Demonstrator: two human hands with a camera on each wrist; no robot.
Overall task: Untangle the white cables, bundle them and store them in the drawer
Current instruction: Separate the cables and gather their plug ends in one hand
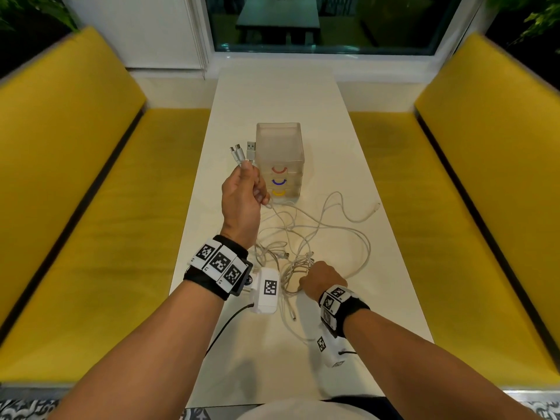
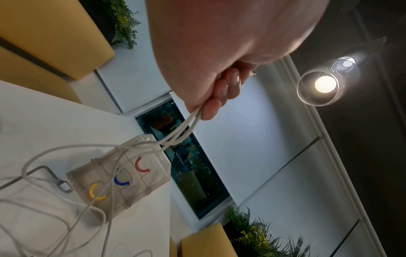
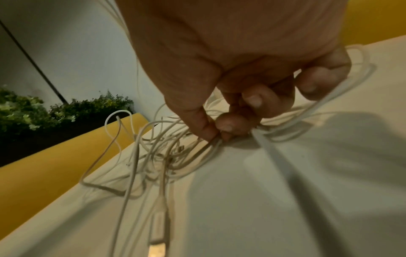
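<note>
A tangle of white cables [image 1: 306,234] lies spread on the white table [image 1: 278,95]. My left hand [image 1: 242,192] is raised above the table and grips several cable ends, whose plugs [image 1: 242,151] stick up past the thumb; the cords [image 2: 175,135] hang down from the fist. My right hand [image 1: 321,278] is low on the table, thumb and fingers pinching a clump of cable loops [image 3: 197,147]. A small clear drawer unit [image 1: 280,159] with red, blue and yellow handles stands behind the tangle, its drawers closed.
Yellow benches [image 1: 91,192] run along both sides of the narrow table. A window [image 1: 318,22] is at the far end. One loose plug [image 1: 376,206] lies to the right of the drawer unit, and another plug [image 3: 157,250] lies near my right wrist.
</note>
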